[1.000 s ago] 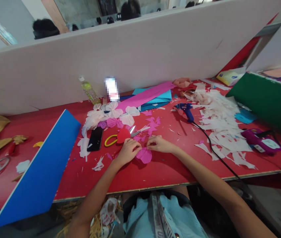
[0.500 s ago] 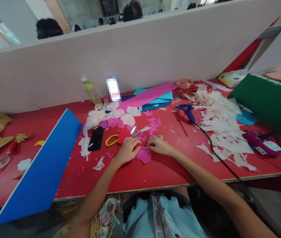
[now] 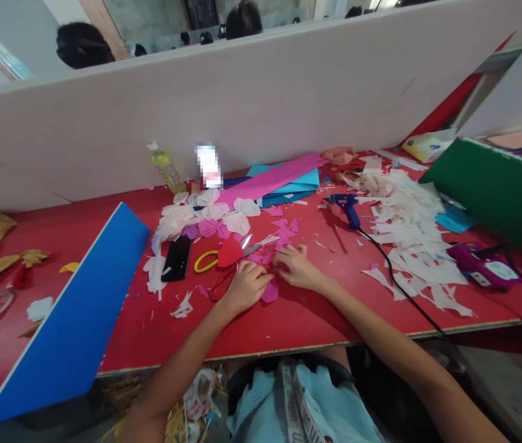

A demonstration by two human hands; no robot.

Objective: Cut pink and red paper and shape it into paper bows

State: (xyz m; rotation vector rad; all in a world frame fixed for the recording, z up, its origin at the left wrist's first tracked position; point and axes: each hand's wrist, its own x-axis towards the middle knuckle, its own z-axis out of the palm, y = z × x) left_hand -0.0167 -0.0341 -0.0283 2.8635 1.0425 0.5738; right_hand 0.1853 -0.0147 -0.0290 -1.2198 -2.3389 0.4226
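Table edge: The red table (image 3: 288, 320) runs bare just in front of me, and both forearms reach in over it.
Left hand: My left hand (image 3: 245, 286) is curled knuckles-up, its fingertips closed on the near edge of the pink paper piece (image 3: 270, 291).
Pink paper piece: It lies flat on the table between the two hands, mostly hidden under the left one.
Right hand: My right hand (image 3: 295, 267) has its fingers drawn together with the tips down at the paper's far side. I cannot tell whether they pinch it or only press on it.
Handling: I judge the paper to be thin, limp and almost weightless, so it should crease easily and tear if tugged.
Hold: I would take it at the rim between thumb and forefinger, lightly, with the other hand pinning it.
Scissors: The yellow-handled scissors (image 3: 205, 263) lie just beyond the left hand, with a red heart shape (image 3: 229, 252) over them.
Phone: A black phone (image 3: 176, 258) lies beside the scissors, on the left.
Blue board: A blue board (image 3: 71, 320) slants over the table edge, well left.
Flowers: Pale and pink paper flowers (image 3: 209, 212) cluster farther back.
Glue gun: A blue glue gun (image 3: 346, 206) lies to the right, its cord trailing past the white scraps (image 3: 408, 227).
Back: A bottle (image 3: 165, 166) and folded coloured sheets (image 3: 279, 178) sit against the partition (image 3: 242, 104).
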